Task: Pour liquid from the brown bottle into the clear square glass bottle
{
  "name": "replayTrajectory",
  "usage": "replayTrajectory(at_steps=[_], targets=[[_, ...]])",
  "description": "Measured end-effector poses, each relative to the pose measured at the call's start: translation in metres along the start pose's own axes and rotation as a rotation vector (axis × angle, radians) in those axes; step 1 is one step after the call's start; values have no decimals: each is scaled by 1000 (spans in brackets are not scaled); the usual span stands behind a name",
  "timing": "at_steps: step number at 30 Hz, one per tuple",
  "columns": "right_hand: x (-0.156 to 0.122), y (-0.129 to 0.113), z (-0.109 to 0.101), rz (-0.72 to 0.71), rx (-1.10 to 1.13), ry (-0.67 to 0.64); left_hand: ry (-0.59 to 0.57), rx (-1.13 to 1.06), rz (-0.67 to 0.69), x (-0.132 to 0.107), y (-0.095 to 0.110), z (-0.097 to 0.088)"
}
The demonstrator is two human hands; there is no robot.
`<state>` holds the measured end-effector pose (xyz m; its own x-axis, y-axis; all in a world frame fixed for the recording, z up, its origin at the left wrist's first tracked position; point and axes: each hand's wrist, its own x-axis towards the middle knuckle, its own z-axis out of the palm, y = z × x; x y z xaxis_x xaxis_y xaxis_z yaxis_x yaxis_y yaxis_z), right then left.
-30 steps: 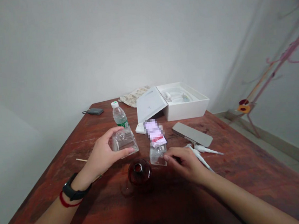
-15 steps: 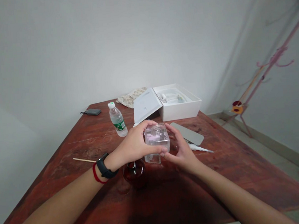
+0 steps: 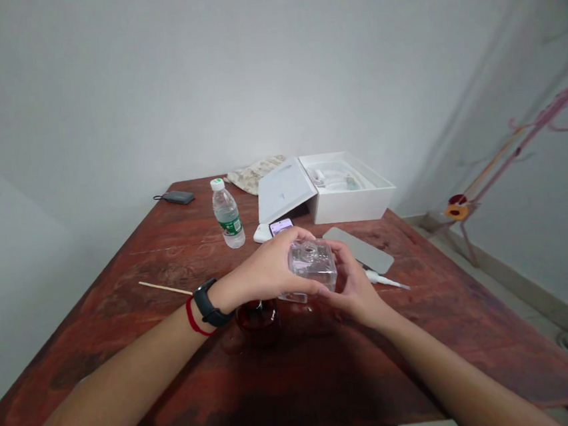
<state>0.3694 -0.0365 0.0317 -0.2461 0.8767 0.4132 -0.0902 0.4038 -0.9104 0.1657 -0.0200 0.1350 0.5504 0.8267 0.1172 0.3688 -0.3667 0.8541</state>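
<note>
Head view: both hands [image 3: 275, 267] [image 3: 355, 288] hold a clear bottle [image 3: 314, 267] (neck [image 3: 310, 251] up, axis near-vertical).

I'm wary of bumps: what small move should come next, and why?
Probably raise the clear container slightly before moving it sideways: the left hand and right hand both hold it, and the left hand partly hides the dark bottle in this view, so a bump seems possible.

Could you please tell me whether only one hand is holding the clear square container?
No, the left hand and the right hand both hold the clear square container.
</note>
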Motion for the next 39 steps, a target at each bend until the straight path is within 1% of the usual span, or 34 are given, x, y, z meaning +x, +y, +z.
replayTrajectory(at_steps=[2, 5, 7, 9, 10, 11, 12, 14, 15, 17, 18, 20, 22, 25, 28, 33, 36, 39], targets=[[-1, -1, 0, 15, 8, -7, -29, -36, -16, -2, -1, -4], [-3, -3, 1, 44, 36, -18, -73, -198, -15, -12, -8, -16], [-4, -4, 2, 64, 54, -8, -98, -328, 5, -25, -17, -27], [-3, -6, 2, 76, 64, 3, -165, -350, 19, -43, -27, -42], [-3, -6, 2, 77, 65, 5, -201, -335, 31, -54, -32, -50], [-2, -6, 2, 76, 65, 5, -257, -269, 13, -64, -36, -57], [-2, -6, 2, 75, 62, 6, -307, -156, -23, -73, -40, -64], [-1, -6, 1, 77, 50, 13, -347, 84, -80, -86, -48, -72], [-1, -6, 1, 75, 44, 18, -333, 145, -91, -89, -53, -73], [-2, -6, -1, 75, 33, 17, -303, 156, -104, -90, -63, -67], [-2, -7, -2, 77, 26, 13, -304, 114, -87, -88, -69, -61], [-2, -8, -5, 85, 4, 1, -337, -37, -16, -84, -81, -48], [-2, -9, -8, 89, -29, -12, -299, -191, 23, -81, -90, -36], [-1, -10, -11, 68, -76, -11, -264, -351, 16, -84, -96, -27], [-1, -9, -13, 58, -93, -15, -225, -417, 9, -89, -96, -26], [-5, -2, -12, 129, -39, -64, -129, -473, 37, -97, -96, -30], [-7, 0, -10, 150, -28, -80, -26, -439, 43, -104, -99, -31], [-8, 0, -6, 137, -27, -121, 89, -407, 56, -109, -103, -31]])
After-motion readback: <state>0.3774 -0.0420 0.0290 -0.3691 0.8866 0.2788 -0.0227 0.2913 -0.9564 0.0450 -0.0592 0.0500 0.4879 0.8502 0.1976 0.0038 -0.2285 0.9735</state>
